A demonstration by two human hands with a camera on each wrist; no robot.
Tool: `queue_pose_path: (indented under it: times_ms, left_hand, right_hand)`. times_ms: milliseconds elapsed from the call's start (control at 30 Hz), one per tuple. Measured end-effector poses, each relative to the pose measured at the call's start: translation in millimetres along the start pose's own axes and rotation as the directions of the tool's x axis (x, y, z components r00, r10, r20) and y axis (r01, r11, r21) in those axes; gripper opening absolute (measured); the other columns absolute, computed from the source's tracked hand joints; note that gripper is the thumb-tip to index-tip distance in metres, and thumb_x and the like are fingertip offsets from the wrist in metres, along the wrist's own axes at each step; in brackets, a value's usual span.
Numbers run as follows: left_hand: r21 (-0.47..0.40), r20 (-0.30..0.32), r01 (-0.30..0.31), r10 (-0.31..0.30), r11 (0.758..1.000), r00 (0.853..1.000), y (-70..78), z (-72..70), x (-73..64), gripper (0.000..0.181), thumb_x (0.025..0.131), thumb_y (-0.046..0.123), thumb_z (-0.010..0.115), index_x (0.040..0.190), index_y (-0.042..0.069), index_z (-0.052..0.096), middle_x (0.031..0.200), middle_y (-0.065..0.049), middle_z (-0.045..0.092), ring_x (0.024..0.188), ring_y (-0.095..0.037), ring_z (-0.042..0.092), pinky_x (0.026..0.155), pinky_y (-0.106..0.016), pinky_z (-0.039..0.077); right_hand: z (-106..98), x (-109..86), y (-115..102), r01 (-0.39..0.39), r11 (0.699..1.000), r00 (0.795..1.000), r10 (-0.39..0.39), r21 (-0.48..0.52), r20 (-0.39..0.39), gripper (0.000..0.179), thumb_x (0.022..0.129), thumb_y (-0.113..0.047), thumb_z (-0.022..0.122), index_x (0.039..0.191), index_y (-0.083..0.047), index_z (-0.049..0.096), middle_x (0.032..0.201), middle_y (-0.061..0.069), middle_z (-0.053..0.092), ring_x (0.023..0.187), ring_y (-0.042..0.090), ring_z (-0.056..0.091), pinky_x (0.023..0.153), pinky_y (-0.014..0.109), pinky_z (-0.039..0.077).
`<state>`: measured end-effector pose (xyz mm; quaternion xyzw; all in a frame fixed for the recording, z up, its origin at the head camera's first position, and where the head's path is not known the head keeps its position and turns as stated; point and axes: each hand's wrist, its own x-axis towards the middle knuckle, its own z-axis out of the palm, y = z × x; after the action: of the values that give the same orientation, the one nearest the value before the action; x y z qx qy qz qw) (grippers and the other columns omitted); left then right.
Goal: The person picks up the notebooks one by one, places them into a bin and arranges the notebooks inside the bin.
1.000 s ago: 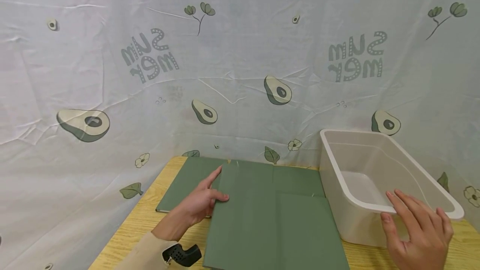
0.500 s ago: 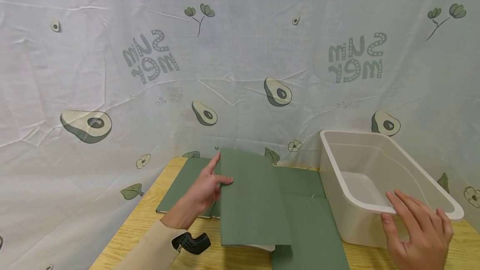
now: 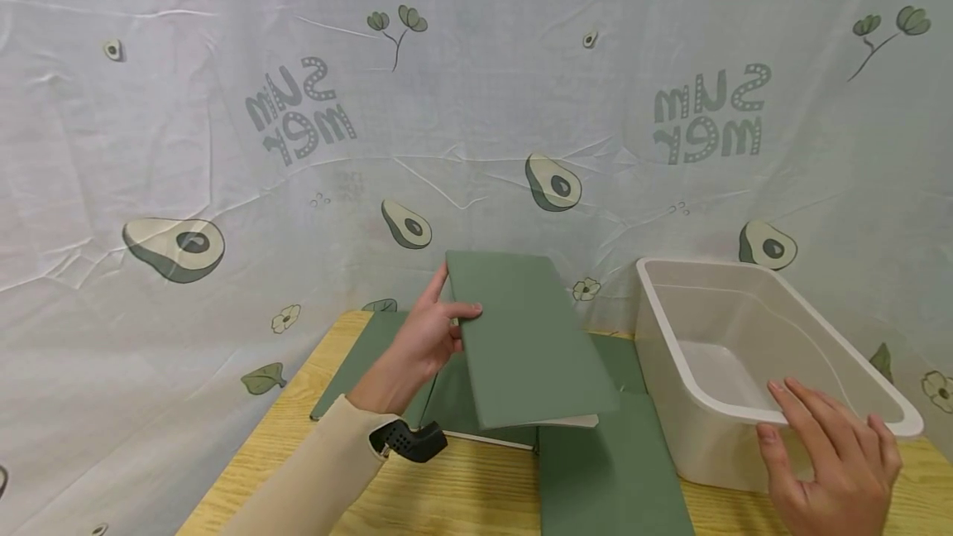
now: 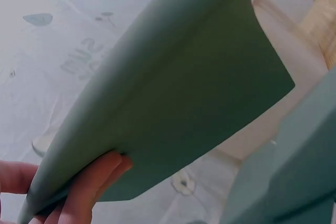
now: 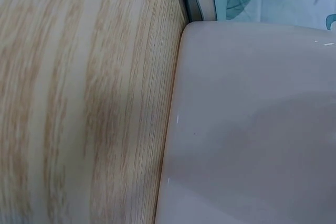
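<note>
My left hand (image 3: pixel 426 339) grips a green book (image 3: pixel 524 337) by its left edge, thumb on the cover, and holds it tilted above the table. The left wrist view shows the same green book (image 4: pixel 173 93) from below, with my fingers (image 4: pixel 92 184) curled under its near edge. More green books (image 3: pixel 610 461) lie flat on the wooden table (image 3: pixel 462 495) beneath it. My right hand (image 3: pixel 834 453) rests on the near rim of an empty white plastic bin (image 3: pixel 715 354), its fingers straight. In the right wrist view only the bin wall (image 5: pixel 252 124) and the table (image 5: pixel 79 98) show.
A pale cloth with avocado prints (image 3: pixel 476 122) hangs right behind the table. Another green book (image 3: pixel 357 362) lies flat at the back left. The bin stands at the table's right end.
My left hand has lifted the top green book off the pile and carried it up and to the right. The right hand has stayed on the bin.
</note>
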<state>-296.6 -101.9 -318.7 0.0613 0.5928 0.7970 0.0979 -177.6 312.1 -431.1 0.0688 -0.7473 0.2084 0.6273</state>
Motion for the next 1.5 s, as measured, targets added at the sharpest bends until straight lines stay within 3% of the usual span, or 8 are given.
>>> queue_pose_path:
  times_ms: [367, 900, 1000, 1167, 1300, 1400, 1500]
  left_hand:
    - [-0.082, -0.028, -0.052, 0.05, 0.995, 0.998, 20.1, 32.3, 13.8, 0.099, 0.1, -0.008, 0.059, 0.168, 0.051, 0.018, 0.152, -0.022, 0.055, 0.076, -0.021, 0.077, 0.063, -0.033, 0.061]
    - [-0.165, -0.046, -0.096, 0.09, 0.982, 0.995, 33.1, 59.4, 25.6, 0.092, 0.101, -0.009, 0.056, 0.17, 0.04, 0.019, 0.152, -0.02, 0.054, 0.081, -0.022, 0.076, 0.072, -0.036, 0.063]
    - [-0.172, -0.054, -0.104, 0.096, 0.98, 0.994, 34.4, 62.9, 27.6, 0.091, 0.101, -0.009, 0.057, 0.17, 0.039, 0.022, 0.152, -0.021, 0.054, 0.087, -0.025, 0.075, 0.077, -0.038, 0.062]
    - [-0.181, -0.074, -0.107, 0.095, 0.978, 0.993, 35.4, 68.4, 30.4, 0.089, 0.101, -0.009, 0.057, 0.169, 0.037, 0.024, 0.151, -0.02, 0.054, 0.11, -0.037, 0.073, 0.094, -0.049, 0.059]
    - [-0.197, -0.086, -0.1, 0.084, 0.975, 0.993, 34.8, 73.8, 32.6, 0.089, 0.1, -0.009, 0.057, 0.17, 0.036, 0.025, 0.152, -0.02, 0.053, 0.121, -0.042, 0.069, 0.107, -0.057, 0.054]
    - [-0.207, -0.085, -0.096, 0.08, 0.974, 0.993, 32.6, 78.2, 34.3, 0.088, 0.1, -0.01, 0.058, 0.169, 0.034, 0.027, 0.151, -0.021, 0.054, 0.117, -0.04, 0.071, 0.104, -0.056, 0.056]
    - [-0.209, -0.077, -0.098, 0.084, 0.973, 0.994, 28.9, 82.8, 36.7, 0.086, 0.1, -0.01, 0.058, 0.169, 0.034, 0.029, 0.149, -0.021, 0.055, 0.111, -0.037, 0.072, 0.093, -0.048, 0.06]
  right_hand:
    - [-1.2, 1.2, -2.3, 0.0, 1.0, 1.0, 0.0, 0.003, -0.008, 0.058, 0.103, -0.058, 0.06, 0.125, -0.008, 0.079, 0.14, 0.004, 0.073, 0.143, -0.004, 0.05, 0.127, 0.046, 0.023]
    - [-3.0, -1.4, 2.4, -0.002, 1.0, 1.0, 0.002, -0.007, 0.008, 0.057, 0.103, -0.057, 0.06, 0.126, -0.008, 0.079, 0.141, 0.005, 0.072, 0.144, -0.004, 0.049, 0.128, 0.047, 0.022]
    - [-1.7, -0.4, 2.2, 0.01, 1.0, 1.0, -0.01, 0.001, -0.001, 0.057, 0.103, -0.057, 0.06, 0.125, -0.008, 0.079, 0.139, 0.007, 0.073, 0.144, -0.003, 0.05, 0.128, 0.048, 0.023]
    - [1.8, 1.0, 1.8, 0.035, 0.999, 0.999, -0.035, 0.017, -0.028, 0.057, 0.103, -0.056, 0.061, 0.123, -0.006, 0.079, 0.138, 0.007, 0.073, 0.143, 0.003, 0.054, 0.127, 0.049, 0.024]
    - [1.8, -1.0, 4.7, 0.03, 1.0, 1.0, -0.03, 0.007, -0.007, 0.057, 0.104, -0.056, 0.06, 0.125, -0.007, 0.079, 0.14, 0.008, 0.072, 0.145, 0.005, 0.053, 0.127, 0.051, 0.023]
    - [0.2, -3.3, 7.8, 0.013, 1.0, 1.0, -0.013, -0.01, 0.024, 0.057, 0.104, -0.056, 0.059, 0.128, -0.008, 0.078, 0.143, 0.006, 0.071, 0.147, 0.003, 0.05, 0.128, 0.053, 0.022]
    - [-0.5, -4.7, 9.6, 0.004, 1.0, 0.999, -0.004, -0.014, 0.04, 0.058, 0.104, -0.057, 0.058, 0.129, -0.008, 0.077, 0.146, 0.002, 0.069, 0.148, 0.004, 0.05, 0.128, 0.054, 0.021]
